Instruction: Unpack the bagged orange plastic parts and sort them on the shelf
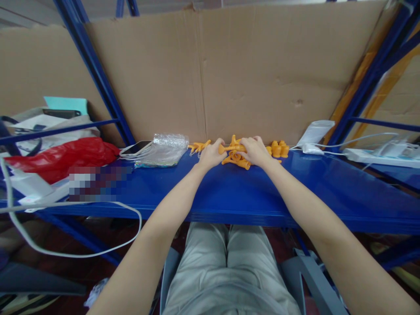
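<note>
Several orange plastic pieces lie at the back of the blue shelf (243, 192), close to the cardboard. My left hand (211, 154) is closed at the left end of an orange rod-like piece (232, 148). Around the right part of that piece, the fingers of my right hand (254, 151) are curled. Below and between the hands rest more orange pieces (241, 162), one with a round hollow end. A branching orange piece (199, 146) with small chains lies just left of my left hand. Rounded orange pieces (279, 149) stand to the right of my right hand.
Clear plastic packaging (169, 151) and a phone (138, 148) lie on the left. Farther left are a red bag (72, 155) and a white cable (98, 253) hanging past the front edge. A white charger (313, 148) and power strip (383, 157) sit right. Cardboard (246, 74) walls the back.
</note>
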`<act>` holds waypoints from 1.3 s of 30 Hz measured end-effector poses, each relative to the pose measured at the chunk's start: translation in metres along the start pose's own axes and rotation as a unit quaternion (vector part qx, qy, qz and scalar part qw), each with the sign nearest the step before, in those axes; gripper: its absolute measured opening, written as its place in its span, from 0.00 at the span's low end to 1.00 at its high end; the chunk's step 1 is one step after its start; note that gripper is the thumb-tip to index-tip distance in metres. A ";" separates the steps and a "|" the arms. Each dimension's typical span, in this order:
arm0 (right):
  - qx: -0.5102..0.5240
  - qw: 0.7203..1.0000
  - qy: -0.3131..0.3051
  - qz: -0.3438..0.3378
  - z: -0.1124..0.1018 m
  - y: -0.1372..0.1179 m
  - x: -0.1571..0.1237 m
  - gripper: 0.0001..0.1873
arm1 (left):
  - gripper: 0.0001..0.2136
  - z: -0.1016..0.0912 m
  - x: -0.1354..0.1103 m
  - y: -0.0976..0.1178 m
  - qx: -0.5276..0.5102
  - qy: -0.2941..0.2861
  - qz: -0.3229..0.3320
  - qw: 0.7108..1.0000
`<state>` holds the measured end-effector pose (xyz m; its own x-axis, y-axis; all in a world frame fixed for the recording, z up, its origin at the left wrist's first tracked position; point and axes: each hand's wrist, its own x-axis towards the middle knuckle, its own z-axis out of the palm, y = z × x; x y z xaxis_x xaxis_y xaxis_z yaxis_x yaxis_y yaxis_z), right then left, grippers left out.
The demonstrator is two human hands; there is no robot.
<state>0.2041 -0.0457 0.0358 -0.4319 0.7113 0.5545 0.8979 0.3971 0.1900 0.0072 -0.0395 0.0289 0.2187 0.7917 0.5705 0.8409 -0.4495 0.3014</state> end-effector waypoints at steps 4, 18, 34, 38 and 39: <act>-0.002 1.000 0.004 0.003 0.003 0.003 0.000 0.13 | 0.13 0.002 0.001 0.001 0.008 -0.010 0.003 1.000; -0.022 0.994 0.055 0.087 0.021 0.049 -0.011 0.11 | 0.14 0.007 0.005 -0.020 0.047 -0.067 -0.047 0.996; 0.031 0.950 0.096 0.296 0.016 0.083 -0.023 0.19 | 0.13 0.007 0.005 -0.019 0.014 -0.064 -0.019 0.998; 0.057 0.904 0.088 0.415 0.017 0.101 -0.034 0.18 | 0.13 0.008 0.006 -0.019 0.018 -0.064 -0.015 0.998; 0.065 0.888 0.079 0.448 0.018 0.105 -0.038 0.18 | 0.13 0.008 0.006 -0.019 0.021 -0.062 -0.013 0.998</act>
<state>0.3133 -0.0205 0.0199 0.4773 0.6891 0.5453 0.8534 -0.2154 -0.4747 -0.0037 -0.0232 0.0205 0.2542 0.8488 0.4635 0.8668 -0.4125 0.2801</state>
